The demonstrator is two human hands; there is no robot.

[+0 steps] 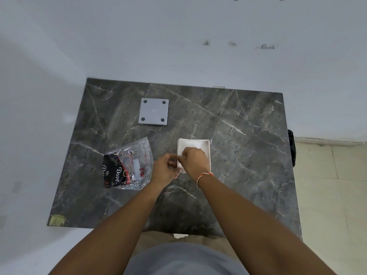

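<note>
White box (204,144) lies under right hand (195,161) fingers (185,153), left hand (165,169) just beside.

Dark grey stone-look tabletop (238,155): thin white veins branch across the whole slab. Toward the far left corner, light grey square plate (153,112) with one dark grey round dot in each corner. By the left edge, clear plastic pouch (127,165), contents black and red, white "Dove" lettering, pale swirl lines. Centre: white open rectangular box (198,144), plain white inside. Near left corner: dull yellow-green tape patch (57,220). Right wrist: red-and-white thread band (204,176).
</note>
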